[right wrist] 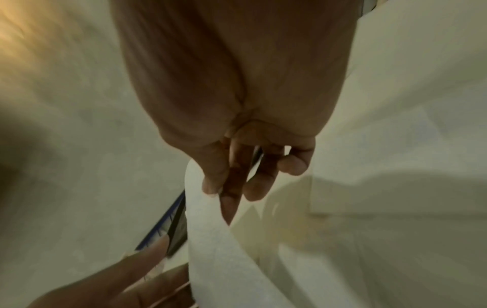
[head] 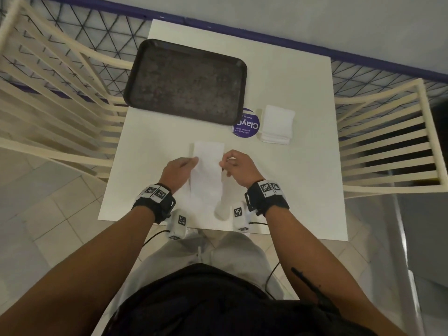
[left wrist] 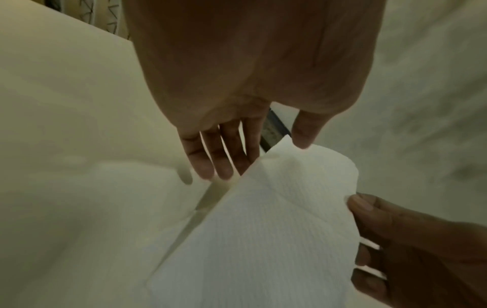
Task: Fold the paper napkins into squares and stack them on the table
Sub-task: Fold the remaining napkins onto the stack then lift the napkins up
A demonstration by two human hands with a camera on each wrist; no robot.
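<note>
Between both hands, lifted napkin above table

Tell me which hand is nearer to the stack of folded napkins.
Right. The right hand is below-left of the stack; the left hand is farther left, across the napkin both hold.

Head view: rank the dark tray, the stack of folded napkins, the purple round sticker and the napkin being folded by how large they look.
1. dark tray
2. napkin being folded, lifted nearer the camera, so unsure
3. stack of folded napkins
4. purple round sticker, partly hidden under the tray
</note>
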